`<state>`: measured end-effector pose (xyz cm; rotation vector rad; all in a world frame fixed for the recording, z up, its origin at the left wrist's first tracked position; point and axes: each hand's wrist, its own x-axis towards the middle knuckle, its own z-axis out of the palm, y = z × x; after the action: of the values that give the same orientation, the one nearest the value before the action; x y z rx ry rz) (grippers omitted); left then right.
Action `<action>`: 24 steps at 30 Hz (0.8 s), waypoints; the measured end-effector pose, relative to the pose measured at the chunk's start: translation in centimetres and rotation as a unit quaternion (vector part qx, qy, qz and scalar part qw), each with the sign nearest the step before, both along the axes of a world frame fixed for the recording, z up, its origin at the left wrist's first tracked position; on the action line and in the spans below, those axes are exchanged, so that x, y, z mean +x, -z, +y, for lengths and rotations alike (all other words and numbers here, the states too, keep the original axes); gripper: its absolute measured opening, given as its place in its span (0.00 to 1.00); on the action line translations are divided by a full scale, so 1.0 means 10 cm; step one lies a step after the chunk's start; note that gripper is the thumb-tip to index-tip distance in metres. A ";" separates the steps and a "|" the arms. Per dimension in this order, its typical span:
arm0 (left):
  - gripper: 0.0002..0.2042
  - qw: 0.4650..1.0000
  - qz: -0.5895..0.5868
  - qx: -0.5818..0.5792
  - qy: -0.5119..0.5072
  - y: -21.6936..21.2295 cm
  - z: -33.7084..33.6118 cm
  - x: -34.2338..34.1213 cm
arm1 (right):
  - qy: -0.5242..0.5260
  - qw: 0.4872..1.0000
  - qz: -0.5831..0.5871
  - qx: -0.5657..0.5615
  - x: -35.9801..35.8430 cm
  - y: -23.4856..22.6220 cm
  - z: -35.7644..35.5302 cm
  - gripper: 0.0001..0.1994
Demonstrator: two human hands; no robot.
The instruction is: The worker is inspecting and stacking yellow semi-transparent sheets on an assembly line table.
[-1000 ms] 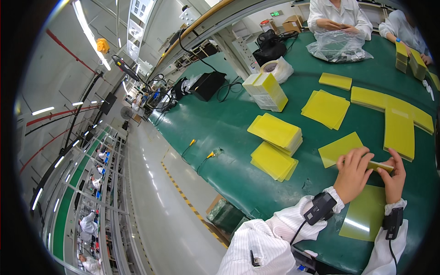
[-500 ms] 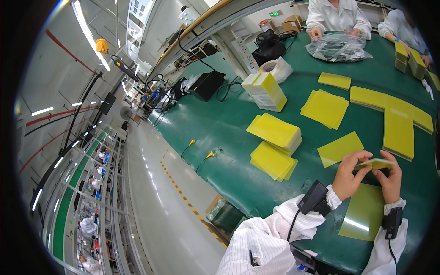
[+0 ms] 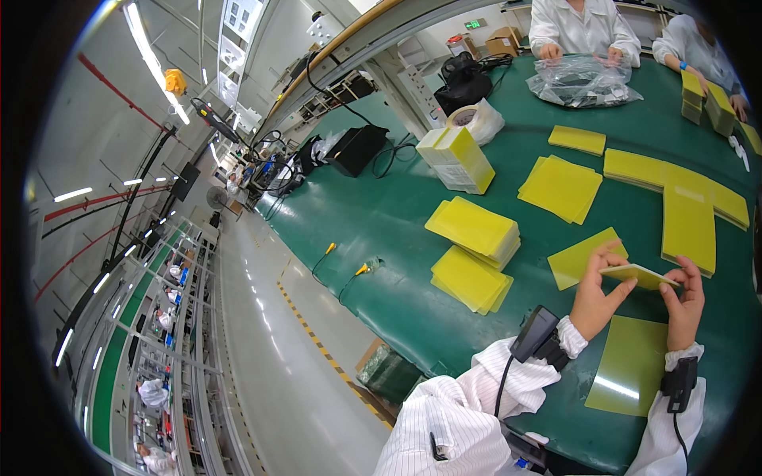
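Note:
Both my hands hold one thin yellow sheet (image 3: 640, 275) edge-on above the green table (image 3: 397, 230). My left hand (image 3: 597, 293) pinches its left end with thumb and fingers. My right hand (image 3: 684, 300) grips its right end. Both wrists carry black strapped devices with cables. Under my hands a single yellow-green sheet (image 3: 631, 365) lies flat, and another flat yellow sheet (image 3: 573, 260) lies just left of my left hand.
Stacks of yellow sheets (image 3: 476, 230) (image 3: 470, 279) (image 3: 562, 187) lie across the table, with long rows (image 3: 689, 213) at the right. A white-edged block of sheets (image 3: 458, 159) and a tape roll (image 3: 475, 121) stand further back. Two people in white coats work at the far end, one handling a clear plastic bag (image 3: 583, 82).
My hands have lifted the yellow sheet slightly and tilted it more edge-on. The person at the far end has kept handling the plastic bag.

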<state>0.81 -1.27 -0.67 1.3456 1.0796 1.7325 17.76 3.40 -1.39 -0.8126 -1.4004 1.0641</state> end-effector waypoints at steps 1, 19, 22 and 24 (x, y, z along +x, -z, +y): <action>0.29 0.999 0.014 -0.005 -0.031 -0.02 0.01 -0.01 | -0.012 1.000 0.006 -0.009 0.00 0.00 0.00 0.23; 0.16 0.927 0.352 0.039 -0.126 -0.11 -0.11 0.08 | -0.089 0.993 -0.024 -0.075 0.01 -0.04 -0.03 0.25; 0.12 0.937 0.322 0.028 -0.131 -0.13 -0.11 0.05 | -0.103 0.993 -0.026 -0.046 -0.04 -0.09 -0.05 0.27; 0.11 0.942 0.304 0.030 -0.141 -0.14 -0.10 0.04 | -0.111 0.993 -0.003 -0.042 -0.06 -0.12 -0.06 0.29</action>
<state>1.20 -2.27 0.68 1.9109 1.6313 1.5818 17.18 2.75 -0.19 -0.7317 -1.4854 1.2989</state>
